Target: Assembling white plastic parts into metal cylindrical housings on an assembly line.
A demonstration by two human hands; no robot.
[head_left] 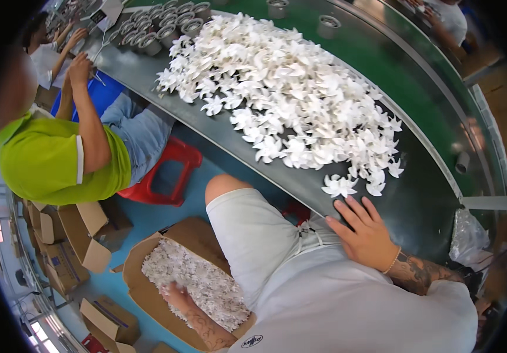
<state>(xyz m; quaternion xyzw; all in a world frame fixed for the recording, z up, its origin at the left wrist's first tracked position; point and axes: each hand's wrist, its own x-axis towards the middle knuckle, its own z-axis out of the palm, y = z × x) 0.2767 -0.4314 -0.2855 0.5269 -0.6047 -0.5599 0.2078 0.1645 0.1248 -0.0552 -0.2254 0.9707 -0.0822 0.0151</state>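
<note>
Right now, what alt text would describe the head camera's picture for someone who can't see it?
A person's left hand touches small white pieces in a cardboard box, while the right hand rests on a dark worktable near a heap of white star-shaped pieces. At left, a co-worker in a green shirt sits on a red stool.

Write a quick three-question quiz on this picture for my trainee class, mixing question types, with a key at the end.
1. Multiple choice: where is the person's left hand?
A) On the red stool
B) In the cardboard box
C) On the person's knee

2. True or false: the nearest co-worker's shirt is blue.

3. Short answer: what shape are the white pieces heaped on the table, near the person's right hand?

Key: 1. B. 2. False; it is bright yellow-green. 3. Flower-like, with pointed petals.
</note>
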